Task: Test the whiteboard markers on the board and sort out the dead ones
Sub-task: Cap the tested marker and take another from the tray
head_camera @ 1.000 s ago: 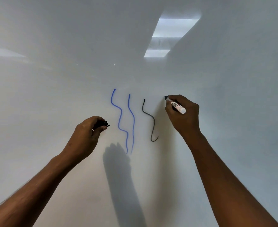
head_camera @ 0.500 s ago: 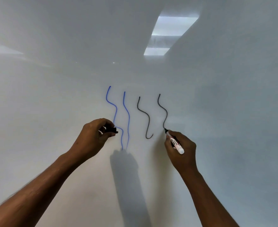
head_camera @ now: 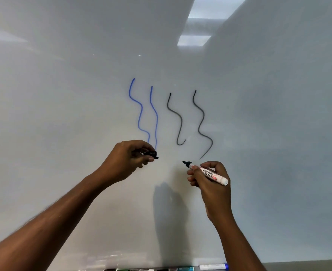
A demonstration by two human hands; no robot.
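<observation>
I have the whiteboard [head_camera: 63, 114] filling nearly the whole head view, and I place everything else against it. Near its middle stand four wavy strokes side by side: two blue lines [head_camera: 141, 114] on the left and two black lines [head_camera: 180, 122] on the right, all clearly inked, the rightmost black one thinning out at its lower end. My right hand [head_camera: 212, 184] sits just below that rightmost stroke, its grip closed around a white whiteboard marker [head_camera: 210, 174] with printed lettering on the barrel. The marker is uncapped; its black tip points up and to the left, and I see a small gap between the tip and the end of the stroke, though I cannot tell whether the tip is touching the board surface. My left hand [head_camera: 128, 159] is below the two blue lines, covering their lower ends, with its grip pinched narrowly on a small black cap [head_camera: 151, 154] held between thumb and fingers. The cap is near the marker tip but apart from it. Both hands cast a soft shadow on the board beneath them. Along the bottom edge of the whiteboard lies a row of other markers [head_camera: 214, 266], only partly in view; one has a blue end, another looks teal, and the rest are too cut off to tell.
</observation>
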